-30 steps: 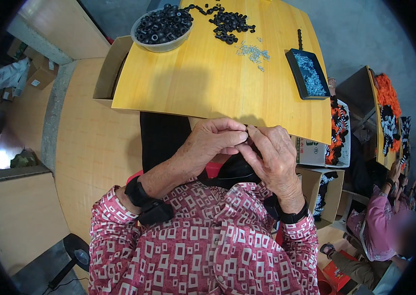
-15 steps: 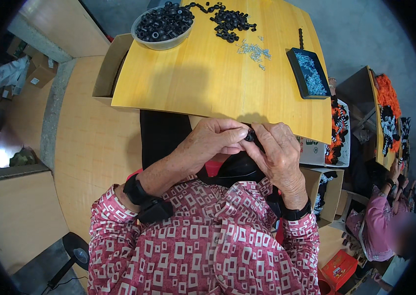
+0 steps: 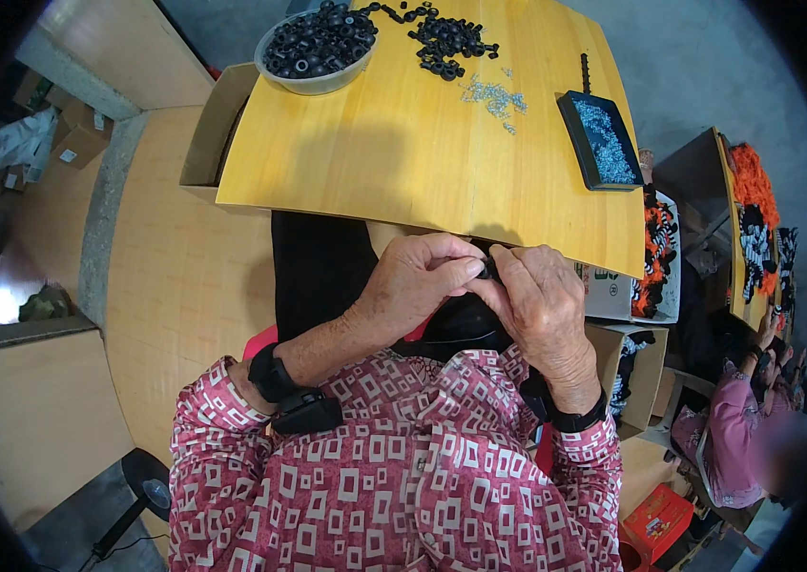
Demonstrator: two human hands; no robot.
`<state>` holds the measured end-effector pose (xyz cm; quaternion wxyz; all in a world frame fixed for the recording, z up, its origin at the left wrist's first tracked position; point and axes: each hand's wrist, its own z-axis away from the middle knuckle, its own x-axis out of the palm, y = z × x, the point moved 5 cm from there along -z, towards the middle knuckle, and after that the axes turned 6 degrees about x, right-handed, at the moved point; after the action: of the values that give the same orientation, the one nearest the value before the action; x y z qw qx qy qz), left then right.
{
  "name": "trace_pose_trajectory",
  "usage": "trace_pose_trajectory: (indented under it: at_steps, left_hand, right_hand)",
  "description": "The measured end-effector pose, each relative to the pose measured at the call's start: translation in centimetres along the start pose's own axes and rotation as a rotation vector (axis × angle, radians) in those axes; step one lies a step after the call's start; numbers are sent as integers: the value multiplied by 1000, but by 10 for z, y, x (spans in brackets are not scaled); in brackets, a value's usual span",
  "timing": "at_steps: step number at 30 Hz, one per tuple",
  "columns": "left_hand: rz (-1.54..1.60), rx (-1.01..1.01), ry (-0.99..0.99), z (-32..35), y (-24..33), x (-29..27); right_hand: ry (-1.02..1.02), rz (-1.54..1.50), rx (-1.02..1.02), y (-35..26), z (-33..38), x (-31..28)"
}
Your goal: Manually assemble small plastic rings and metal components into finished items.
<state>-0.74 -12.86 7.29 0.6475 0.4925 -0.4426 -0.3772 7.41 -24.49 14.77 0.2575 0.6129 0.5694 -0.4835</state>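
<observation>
Just off the table's near edge, a small black rounded plastic piece (image 3: 487, 268) sits between my two hands, partly hidden by the fingers. My left hand (image 3: 425, 281) pinches it from the left with thumb and forefinger. From the right, the curled fingers and thumb of my right hand (image 3: 539, 300) close around it. Similar black pieces (image 3: 322, 43) fill a translucent bowl (image 3: 316, 87) at the far left of the table. More of them lie in a loose heap (image 3: 451, 40) beside it. Small clear pieces (image 3: 496, 98) are scattered nearer to me.
On the yellow table (image 3: 346, 172), a black long-handled tray (image 3: 572, 143) at the right holds more clear pieces. Cardboard boxes (image 3: 201, 143) stand left of the table. A white bin (image 3: 673, 286) holds orange, black and white fuzzy items. Another person (image 3: 723, 439) sits at the right.
Both hands have shifted slightly toward me and turned a little. My fingers now cover more of the small black piece.
</observation>
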Motion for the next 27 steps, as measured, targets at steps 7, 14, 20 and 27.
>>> trace_pose_trajectory:
  at_steps: [7,14,20,27]
  left_hand:
    - [140,-88,12,1,-6,4]
    - [110,-13,27,2,-3,5]
    - [-172,163,46,2,1,0]
    - [-148,163,68,0,-10,0]
  right_hand:
    - [-130,-246,66,18,-2,-5]
    - [-92,-464,174,23,-2,-1]
    - [-37,-478,342,15,7,5]
    - [105,-232,198,2,16,11]
